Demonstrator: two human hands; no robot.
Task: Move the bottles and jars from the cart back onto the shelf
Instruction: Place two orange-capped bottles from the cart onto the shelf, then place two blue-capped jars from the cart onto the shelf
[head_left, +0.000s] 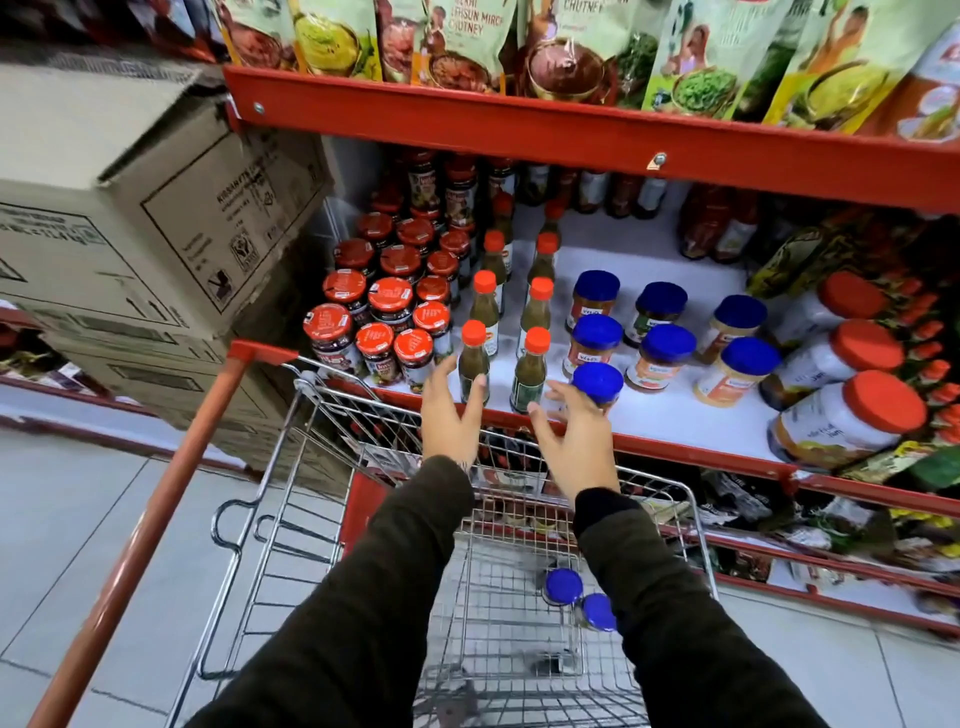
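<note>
Two blue-lidded jars (579, 597) lie in the cart (291, 499) basket: likely glass, rigid, fragile, smooth; grip around the body below the lid. Left hand (451, 415) and right hand (574, 441) are spread open, empty, at the shelf (675, 415) edge

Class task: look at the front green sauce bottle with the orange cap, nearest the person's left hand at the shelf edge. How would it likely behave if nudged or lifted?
The front green sauce bottle is tall and narrow, so a sideways nudge would probably tip it. It stands near the shelf edge, so it might fall into the cart. Full of dark sauce, it likely feels heavy for its size.
</note>
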